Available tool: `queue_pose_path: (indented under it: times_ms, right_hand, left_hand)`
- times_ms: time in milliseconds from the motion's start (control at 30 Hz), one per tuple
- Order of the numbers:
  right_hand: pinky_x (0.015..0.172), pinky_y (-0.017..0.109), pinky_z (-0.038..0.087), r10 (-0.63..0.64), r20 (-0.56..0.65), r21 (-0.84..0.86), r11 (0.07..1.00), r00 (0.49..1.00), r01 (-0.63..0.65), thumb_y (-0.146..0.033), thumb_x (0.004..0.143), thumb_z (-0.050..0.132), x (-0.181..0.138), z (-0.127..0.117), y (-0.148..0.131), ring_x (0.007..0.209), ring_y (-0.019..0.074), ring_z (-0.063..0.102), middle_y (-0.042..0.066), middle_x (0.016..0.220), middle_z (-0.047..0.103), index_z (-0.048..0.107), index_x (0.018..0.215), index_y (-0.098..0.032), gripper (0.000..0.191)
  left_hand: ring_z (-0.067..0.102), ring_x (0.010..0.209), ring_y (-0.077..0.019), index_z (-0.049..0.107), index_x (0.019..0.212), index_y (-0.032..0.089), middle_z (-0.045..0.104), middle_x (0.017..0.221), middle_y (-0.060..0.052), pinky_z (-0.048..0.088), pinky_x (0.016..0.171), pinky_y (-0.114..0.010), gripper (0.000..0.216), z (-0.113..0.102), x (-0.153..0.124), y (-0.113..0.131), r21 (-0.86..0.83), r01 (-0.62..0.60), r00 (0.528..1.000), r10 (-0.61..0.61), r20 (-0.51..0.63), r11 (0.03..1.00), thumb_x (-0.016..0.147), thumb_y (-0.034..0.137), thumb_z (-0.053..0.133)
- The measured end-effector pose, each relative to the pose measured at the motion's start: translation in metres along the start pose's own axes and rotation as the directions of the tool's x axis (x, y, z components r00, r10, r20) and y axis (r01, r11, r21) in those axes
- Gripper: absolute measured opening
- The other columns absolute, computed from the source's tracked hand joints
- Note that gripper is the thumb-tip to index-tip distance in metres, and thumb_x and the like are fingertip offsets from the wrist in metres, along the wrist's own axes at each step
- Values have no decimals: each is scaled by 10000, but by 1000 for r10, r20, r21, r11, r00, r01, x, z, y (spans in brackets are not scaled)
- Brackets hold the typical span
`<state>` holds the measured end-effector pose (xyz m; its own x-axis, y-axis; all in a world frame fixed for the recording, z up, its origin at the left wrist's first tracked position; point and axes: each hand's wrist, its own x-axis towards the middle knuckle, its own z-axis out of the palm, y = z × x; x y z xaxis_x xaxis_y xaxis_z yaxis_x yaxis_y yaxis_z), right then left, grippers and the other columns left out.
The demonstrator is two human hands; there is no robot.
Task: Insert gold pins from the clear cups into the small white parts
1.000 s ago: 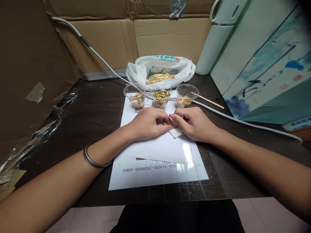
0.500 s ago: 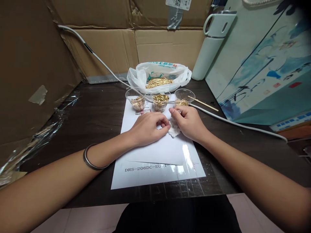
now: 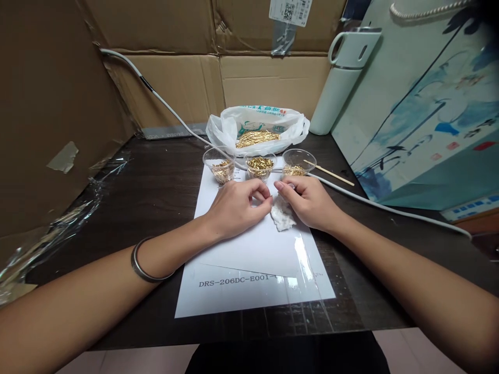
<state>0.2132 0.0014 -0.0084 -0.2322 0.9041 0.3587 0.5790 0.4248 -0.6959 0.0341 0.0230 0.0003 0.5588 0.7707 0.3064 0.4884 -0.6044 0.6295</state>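
Note:
My left hand (image 3: 236,208) rests on a white printed sheet (image 3: 253,270), fingers curled in a pinch beside a small white crumpled wad (image 3: 283,217). My right hand (image 3: 309,201) lies against the wad's other side, fingers also pinched; what they grip is too small to see. Just beyond the hands stand three clear cups of small gold pins: left (image 3: 221,165), middle (image 3: 260,164), right (image 3: 298,162). Behind them a white plastic bag (image 3: 257,130) holds more gold pins.
A thin wooden stick (image 3: 329,173) and a white cable (image 3: 390,206) lie to the right. A pale flask (image 3: 343,78) and a printed paper bag (image 3: 429,119) stand at the right; cardboard walls (image 3: 175,78) enclose the dark table (image 3: 156,182); crumpled clear film (image 3: 58,228) lies left.
Both hands stay pinched together over the wad; the right hand shifted slightly toward the cups then back. The view tilted up a little.

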Motion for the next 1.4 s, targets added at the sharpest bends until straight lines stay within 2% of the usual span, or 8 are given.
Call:
queue_pose_path:
  times_ms: [133,333,600,833,1000,1267,1400]
  right_hand:
    - [516,245,253,15,-10,27,1000,1000,-15,-365,911,443,0,1,-1,499,75,336,-45,505,371,403,565,-170,400]
    - [515,241,267,57,30,88,994,998,-60,-408,917,426,0,1,-1,504,78,366,-42,505,403,466,608,-166,395]
    - [519,238,284,65,49,126,990,997,-71,-417,920,422,-1,2,-3,510,79,380,-36,519,437,455,606,-173,399]
    - [513,239,267,109,-41,154,983,993,-102,-428,920,420,0,4,0,518,78,354,-43,543,400,481,646,-168,382]
    - [522,238,272,94,-69,166,983,993,-81,-416,918,428,2,6,0,536,76,351,-40,564,398,494,638,-160,385]
    - [512,224,298,120,-34,294,950,992,-104,-433,912,439,2,9,0,528,68,384,-34,577,463,530,663,-158,382]
    - [504,222,293,135,-48,328,938,990,-112,-436,907,448,3,8,2,520,65,365,-41,577,420,496,643,-164,381]
  left_hand:
    - [590,601,-99,630,810,147,695,700,-19,429,589,-216,134,1,-3,6,-121,33,999,-37,-31,992,791,271,584]
    - [621,663,-112,683,882,160,714,753,-21,454,600,-211,209,2,-7,5,-274,121,992,-129,-10,954,829,316,554]
    - [591,601,-95,655,964,145,716,836,-58,440,514,-199,245,3,-3,-2,-421,183,983,-155,102,888,868,322,515]
    - [554,541,-77,634,926,148,715,870,-67,457,485,-193,215,4,-2,-3,-489,232,972,-185,142,841,855,329,542]
    - [545,536,-68,622,934,145,706,880,-68,469,480,-183,202,5,-2,-3,-501,231,973,-184,142,834,852,314,549]
    - [548,557,-64,626,918,136,695,871,-65,466,470,-159,200,3,0,0,-515,202,979,-149,142,833,868,302,527]
    - [545,552,-62,615,911,135,697,879,-69,466,472,-163,203,3,-1,0,-512,207,977,-152,147,834,872,310,521]
